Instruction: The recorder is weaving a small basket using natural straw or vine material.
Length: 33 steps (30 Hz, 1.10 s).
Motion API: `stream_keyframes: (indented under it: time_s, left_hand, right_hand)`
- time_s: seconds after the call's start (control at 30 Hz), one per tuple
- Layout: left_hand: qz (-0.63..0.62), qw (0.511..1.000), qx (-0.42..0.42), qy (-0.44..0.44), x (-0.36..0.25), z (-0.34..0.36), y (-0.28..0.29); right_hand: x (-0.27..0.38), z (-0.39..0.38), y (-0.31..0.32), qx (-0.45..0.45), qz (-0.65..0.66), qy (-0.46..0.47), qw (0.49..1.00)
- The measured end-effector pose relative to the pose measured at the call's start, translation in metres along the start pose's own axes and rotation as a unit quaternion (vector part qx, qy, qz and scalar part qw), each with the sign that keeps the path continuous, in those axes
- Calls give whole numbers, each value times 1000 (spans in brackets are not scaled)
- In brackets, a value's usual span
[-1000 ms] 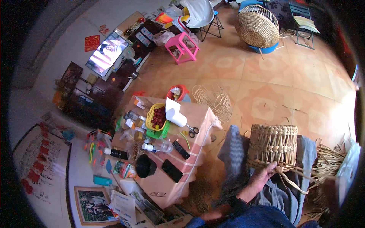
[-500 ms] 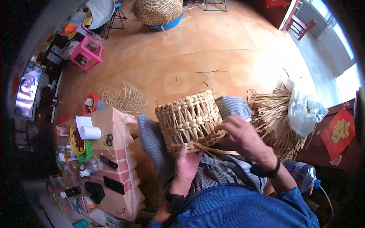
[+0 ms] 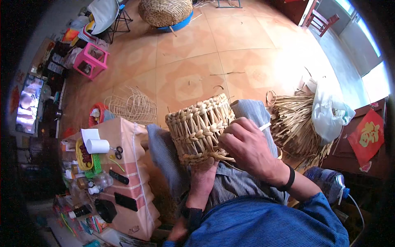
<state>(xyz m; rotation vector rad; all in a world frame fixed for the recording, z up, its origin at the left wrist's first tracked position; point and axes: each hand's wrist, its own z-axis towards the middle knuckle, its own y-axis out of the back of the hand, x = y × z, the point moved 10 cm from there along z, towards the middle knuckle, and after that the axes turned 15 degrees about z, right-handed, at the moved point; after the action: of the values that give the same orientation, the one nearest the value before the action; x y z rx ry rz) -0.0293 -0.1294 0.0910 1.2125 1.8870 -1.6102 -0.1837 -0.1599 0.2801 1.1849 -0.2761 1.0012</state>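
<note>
A round basket (image 3: pixel 199 129) of braided pale straw lies tilted across my lap, its openwork side facing up. At its near edge my left hand (image 3: pixel 203 177) grips the braided rim from below, with the fingers mostly hidden by the basket. My right hand (image 3: pixel 249 146) is closed, knuckles up, against the basket's right side. A straw strand (image 3: pixel 223 157) runs from the rim beneath this hand, and a pale loop shows past the wrist. The right fingertips are out of sight, but they seem closed on the strand.
A covered table (image 3: pixel 127 164) at my left holds a paper roll (image 3: pixel 98 146), scissors (image 3: pixel 119 152), a remote and a phone. Straw bundles (image 3: pixel 294 123) lie at right beside a plastic bag (image 3: pixel 329 117) and a water jug (image 3: pixel 325 181). Ahead are a pink stool (image 3: pixel 91 61) and a larger basket (image 3: pixel 164 12).
My right hand has come left and closer over the basket's side, turning its knuckles up. The left thumb no longer shows over the rim. The basket has shifted slightly left.
</note>
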Motion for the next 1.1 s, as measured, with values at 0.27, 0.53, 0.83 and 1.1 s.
stream_keyframes:
  time_s: [0.27,0.53,0.83,1.1]
  left_hand:
    - [55,998,10,42,10,-6,10]
    - [298,953,-36,-29,11,1,22]
    - [27,998,-49,40,1,-4,5]
    - [114,992,32,39,6,-11,7]
  right_hand:
    - [-28,-7,-28,120,63,-49,990]
    - [4,-4,-23,166,49,147,974]
    - [-28,-34,-13,140,153,144,968]
    - [-51,-36,-7,34,183,103,977]
